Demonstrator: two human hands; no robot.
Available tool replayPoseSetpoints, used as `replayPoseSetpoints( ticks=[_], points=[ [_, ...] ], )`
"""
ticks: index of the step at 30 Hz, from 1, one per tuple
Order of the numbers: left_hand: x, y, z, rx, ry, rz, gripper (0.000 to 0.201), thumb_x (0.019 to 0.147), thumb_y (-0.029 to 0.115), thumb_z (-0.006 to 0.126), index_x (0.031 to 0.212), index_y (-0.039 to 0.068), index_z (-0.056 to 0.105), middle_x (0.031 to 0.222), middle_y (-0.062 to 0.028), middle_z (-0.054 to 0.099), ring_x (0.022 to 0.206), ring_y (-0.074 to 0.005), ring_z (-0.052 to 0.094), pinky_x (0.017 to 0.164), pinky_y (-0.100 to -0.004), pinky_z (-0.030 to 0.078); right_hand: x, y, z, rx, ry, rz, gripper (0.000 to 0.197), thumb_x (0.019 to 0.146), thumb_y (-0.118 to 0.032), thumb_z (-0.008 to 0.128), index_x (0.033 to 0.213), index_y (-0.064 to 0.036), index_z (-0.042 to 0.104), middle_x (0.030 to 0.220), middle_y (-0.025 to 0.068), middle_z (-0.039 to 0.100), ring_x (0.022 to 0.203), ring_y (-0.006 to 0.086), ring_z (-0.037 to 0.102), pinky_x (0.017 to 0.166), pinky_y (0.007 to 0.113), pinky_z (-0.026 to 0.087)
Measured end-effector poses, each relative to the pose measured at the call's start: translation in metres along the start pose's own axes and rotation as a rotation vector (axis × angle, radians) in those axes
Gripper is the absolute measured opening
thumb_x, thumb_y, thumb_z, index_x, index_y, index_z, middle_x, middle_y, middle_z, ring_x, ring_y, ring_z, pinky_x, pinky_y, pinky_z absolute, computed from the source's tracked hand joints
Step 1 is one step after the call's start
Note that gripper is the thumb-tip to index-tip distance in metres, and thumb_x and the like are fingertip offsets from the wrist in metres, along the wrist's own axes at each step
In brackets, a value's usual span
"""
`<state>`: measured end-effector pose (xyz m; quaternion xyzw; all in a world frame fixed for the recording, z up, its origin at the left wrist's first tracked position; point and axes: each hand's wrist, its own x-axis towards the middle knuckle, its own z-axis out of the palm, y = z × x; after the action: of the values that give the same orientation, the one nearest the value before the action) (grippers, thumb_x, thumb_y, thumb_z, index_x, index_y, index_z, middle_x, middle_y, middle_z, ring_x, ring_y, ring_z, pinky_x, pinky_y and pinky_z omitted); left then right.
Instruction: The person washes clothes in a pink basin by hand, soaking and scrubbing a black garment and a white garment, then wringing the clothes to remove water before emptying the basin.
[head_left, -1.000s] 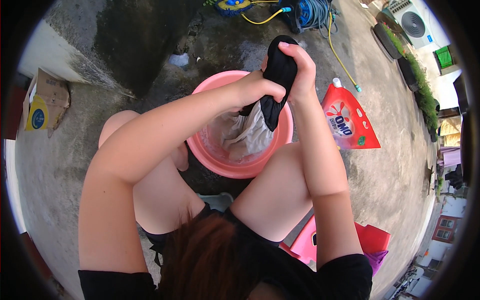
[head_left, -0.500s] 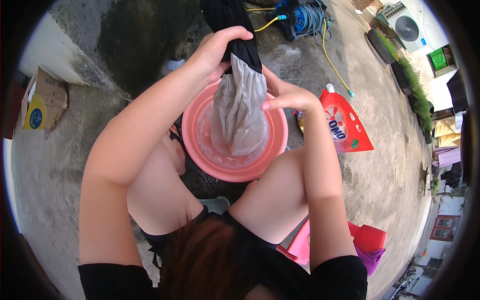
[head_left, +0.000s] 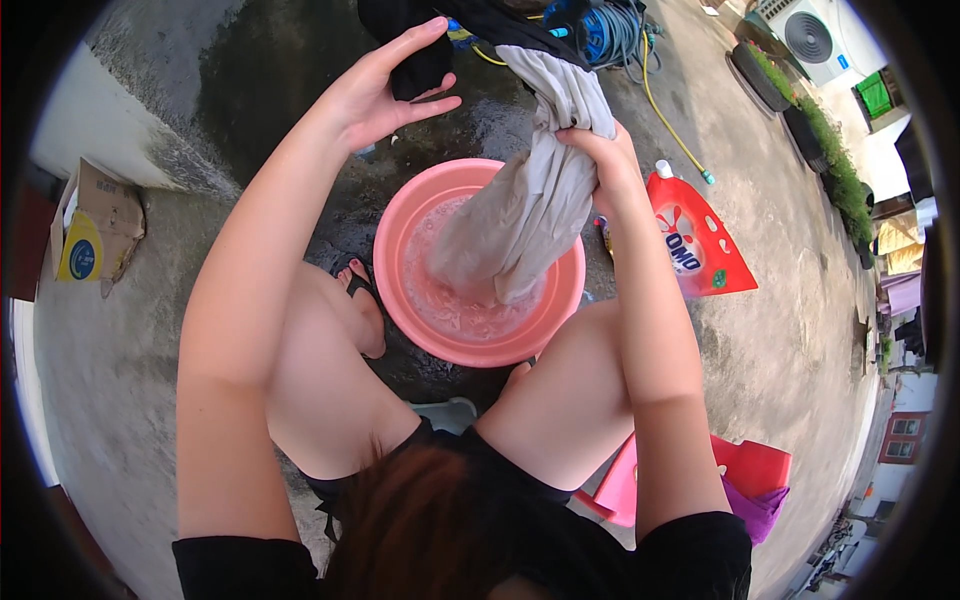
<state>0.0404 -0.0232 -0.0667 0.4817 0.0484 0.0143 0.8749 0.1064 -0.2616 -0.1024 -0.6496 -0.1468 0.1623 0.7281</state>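
A wet garment, black at its upper part and light grey below, stretches over a pink basin point(head_left: 392, 300). Bunched in my right hand point(head_left: 612, 165) is the grey cloth point(head_left: 515, 215), whose lower end dips into sudsy water point(head_left: 465, 318). My left hand point(head_left: 385, 95) is at the upper left with thumb and fingers spread around the black cloth point(head_left: 422, 72), not closed on it. Part of the black cloth runs out past the top edge of the view.
A red detergent pouch point(head_left: 700, 240) lies right of the basin. Beyond it are a yellow hose point(head_left: 660, 110) and a blue hose reel point(head_left: 610, 35). A cardboard box point(head_left: 110, 220) stands at left, a red plastic stool point(head_left: 750, 470) with purple cloth at lower right.
My right hand has moved up and right, gripping the grey cloth and drawing it sideways. My left hand has shifted up and left, its fingers opening. The garment now slants to the right.
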Motion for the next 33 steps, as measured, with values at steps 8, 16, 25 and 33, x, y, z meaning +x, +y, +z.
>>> replayPoseSetpoints(
  ticks=[8, 16, 25, 33],
  points=[
    [0.022, -0.054, -0.053, 0.207, 0.144, -0.539, 0.083, 0.071, 0.061, 0.056, 0.127, 0.003, 0.036, 0.109, -0.0125, 0.048, 0.080, -0.0224, 0.054, 0.072, -0.0283, 0.049, 0.002, -0.036, -0.049, 0.284, 0.111, -0.237, 0.034, 0.067, -0.002, 0.053, 0.100, 0.0033, 0.055, 0.091, 0.0115, 0.061, 0.083, 0.0213, 0.058, 0.076, 0.031, 0.046],
    [0.018, -0.117, -0.028, 0.428, -0.275, -0.999, 0.112, 0.070, 0.081, 0.019, 0.125, -0.016, 0.031, 0.124, -0.0317, 0.039, 0.114, -0.0369, 0.045, 0.092, -0.0426, 0.040, -0.011, -0.056, -0.032, 0.126, 0.121, -0.396, 0.031, 0.062, 0.001, 0.052, 0.093, 0.0015, 0.055, 0.087, 0.0078, 0.059, 0.079, 0.0172, 0.055, 0.074, 0.027, 0.043],
    [-0.022, -0.123, 0.066, -0.502, -0.678, -0.801, 0.132, 0.054, 0.091, 0.013, 0.127, -0.019, 0.021, 0.131, -0.0377, 0.023, 0.126, -0.0457, 0.023, 0.101, -0.0553, 0.020, -0.015, -0.065, 0.009, -0.070, 0.062, -0.507, 0.032, 0.061, -0.001, 0.058, 0.093, -0.0003, 0.057, 0.079, 0.0035, 0.060, 0.071, 0.0110, 0.054, 0.066, 0.023, 0.043],
    [-0.029, -0.126, 0.085, -0.766, -0.658, -0.450, 0.126, 0.058, 0.089, 0.018, 0.132, -0.014, 0.012, 0.136, -0.0347, 0.015, 0.127, -0.0468, 0.019, 0.102, -0.0569, 0.017, -0.040, -0.086, 0.019, -0.036, 0.049, -0.567, 0.035, 0.061, 0.000, 0.056, 0.096, 0.0007, 0.056, 0.084, 0.0049, 0.060, 0.076, 0.0131, 0.055, 0.070, 0.023, 0.043]
  ],
)
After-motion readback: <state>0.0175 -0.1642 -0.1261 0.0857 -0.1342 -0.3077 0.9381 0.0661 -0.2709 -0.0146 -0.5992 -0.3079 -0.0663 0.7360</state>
